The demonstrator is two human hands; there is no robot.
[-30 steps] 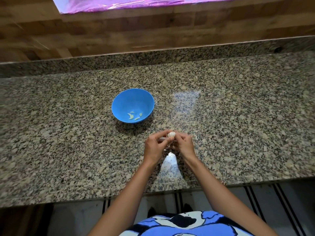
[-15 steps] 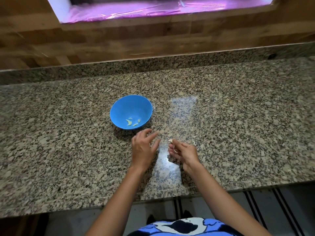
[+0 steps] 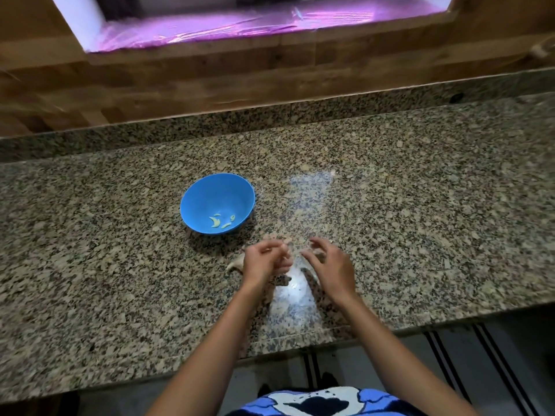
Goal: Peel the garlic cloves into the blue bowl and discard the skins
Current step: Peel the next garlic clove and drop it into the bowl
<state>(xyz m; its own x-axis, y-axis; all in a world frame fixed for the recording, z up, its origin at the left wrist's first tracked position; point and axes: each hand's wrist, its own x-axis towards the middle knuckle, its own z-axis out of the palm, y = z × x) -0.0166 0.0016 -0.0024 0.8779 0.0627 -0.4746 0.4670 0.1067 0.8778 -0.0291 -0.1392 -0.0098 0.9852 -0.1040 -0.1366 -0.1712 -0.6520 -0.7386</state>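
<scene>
**On worktop [image 3: 420,205], mid-front: hands beside bowl, grip unclear**

- Blue bowl [image 3: 195,202] upright, mouth up, just far-left of both hands, not touching them.
- Peeled cloves [image 3: 215,221] on the bowl's floor, near side: a few small crescents lying flat, long axes mixed, mostly approx left-right.
- Left hand [image 3: 264,264]: fingers [image 3: 271,246] curled in. Motion blur, can't tell if they pinch anything.
- Right hand [image 3: 332,267]: fingers curled down and spread, well apart from left hand's. Contents can't tell.
- Pale scrap [image 3: 235,264] just left of left hand, long axis approx left-right. Skin or clove: can't tell.
- Glare patch [image 3: 292,291] on worktop btwn the wrists.
- Behind: wood wall [image 3: 180,82], pink-lit opening [image 3: 240,25].
</scene>
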